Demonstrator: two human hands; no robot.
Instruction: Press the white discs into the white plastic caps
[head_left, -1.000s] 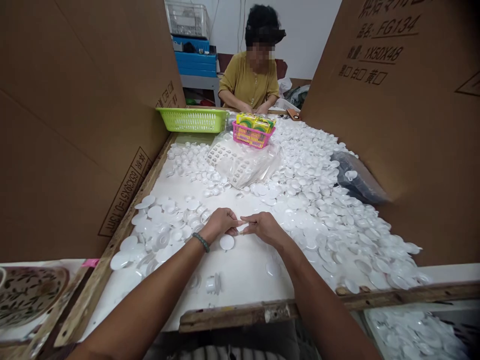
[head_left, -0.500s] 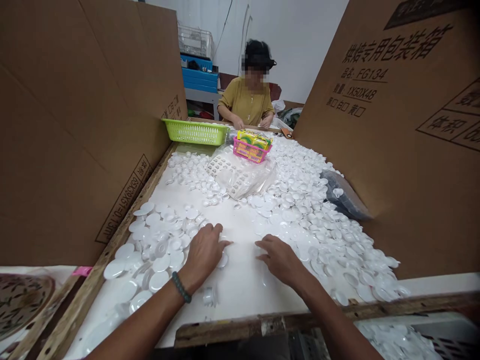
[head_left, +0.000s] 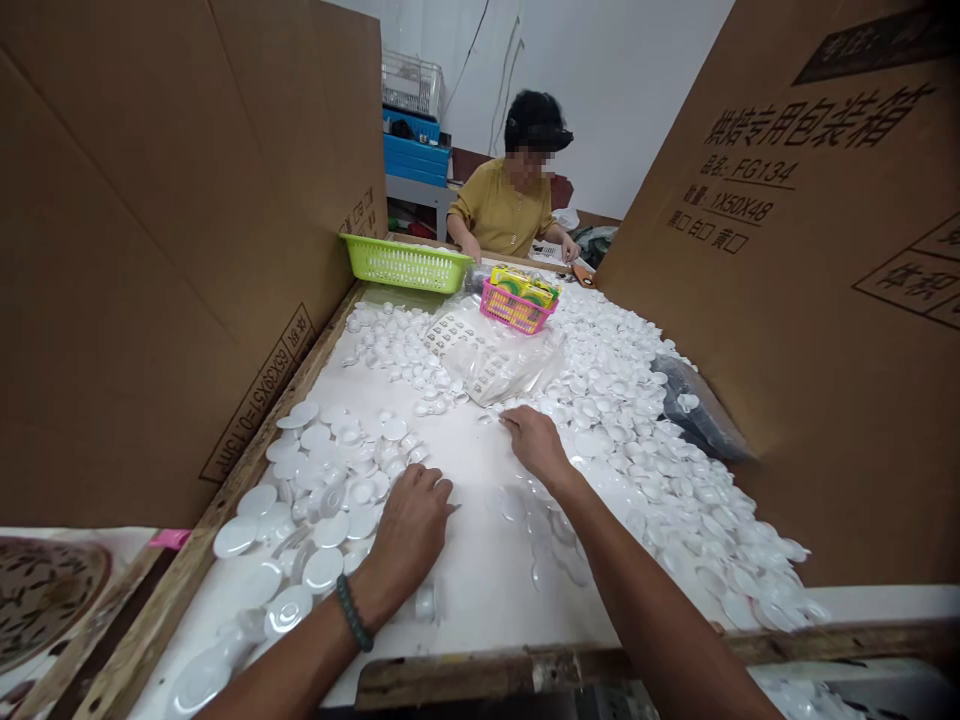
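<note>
My left hand [head_left: 412, 520], with a bead bracelet on its wrist, hovers low beside a spread of white plastic discs [head_left: 322, 570] on the table's left side. Its fingers are curled with the thumb near them, and whatever they might hold is hidden. Farther forward, my right hand [head_left: 536, 445] reaches to the near edge of the plastic bag. Its fingertips are drawn together at a small white plastic piece [head_left: 488, 416]. A broad heap of similar white pieces [head_left: 645, 460] covers the table to the right of this hand.
Tall cardboard walls [head_left: 187, 250] flank the white tabletop [head_left: 480, 560]. A clear plastic bag [head_left: 499, 365], a pink basket [head_left: 517, 308] of yellow packets and a green basket [head_left: 405, 265] stand toward the back. Across the table sits a person [head_left: 510, 205]. A wooden rail [head_left: 465, 680] edges the front.
My right hand has moved forward and closed in on a small white piece near the bag. The left hand stays nearly in place, its fingers more curled. The person opposite has shifted their arms.
</note>
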